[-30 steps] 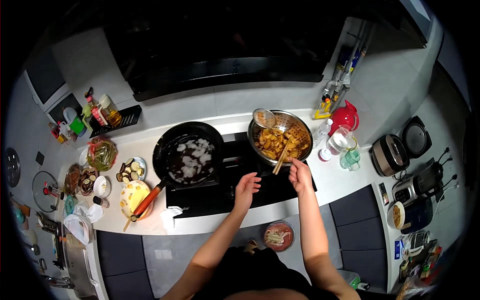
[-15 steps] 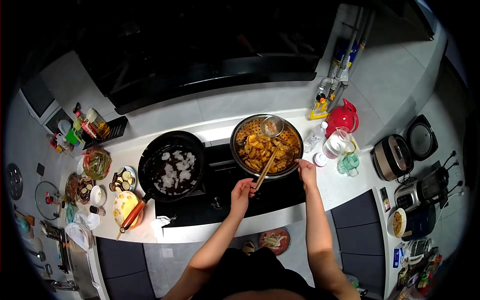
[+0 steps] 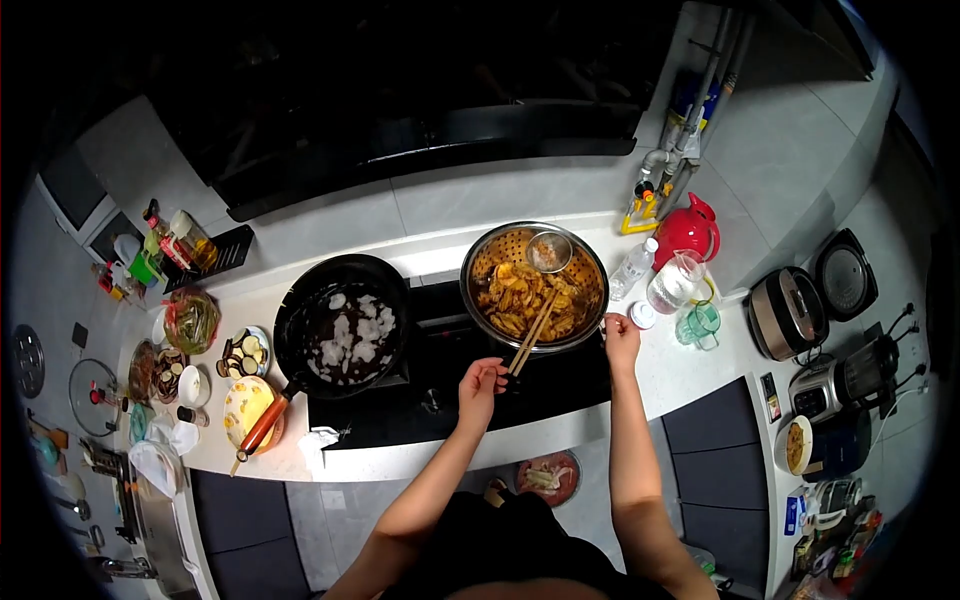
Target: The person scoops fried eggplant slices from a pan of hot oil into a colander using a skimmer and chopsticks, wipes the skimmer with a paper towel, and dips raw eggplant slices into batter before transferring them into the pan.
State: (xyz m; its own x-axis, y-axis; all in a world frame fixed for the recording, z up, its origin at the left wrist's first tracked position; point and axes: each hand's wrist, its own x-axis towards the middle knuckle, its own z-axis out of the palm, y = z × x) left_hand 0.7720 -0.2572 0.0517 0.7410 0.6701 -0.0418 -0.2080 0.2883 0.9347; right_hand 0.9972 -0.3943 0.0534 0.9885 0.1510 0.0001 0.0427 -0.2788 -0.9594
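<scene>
head cam: left hand (image 3: 480, 390) looks loosely open by the chopsticks (image 3: 536, 334), can't tell if right hand (image 3: 622, 343) grips the colander (image 3: 497, 250), level's safest imo.

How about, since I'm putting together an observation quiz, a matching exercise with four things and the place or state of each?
1. Chopsticks
2. Jug-shaped kettle
3. Black pan
4. Patterned bowl

A. Holds white pieces
B. Tips in the browned food in the metal colander
C. Crossed from above by an orange-brown handle
D. Red, behind a clear bottle

Pairs: 1-B; 2-D; 3-A; 4-C
</scene>
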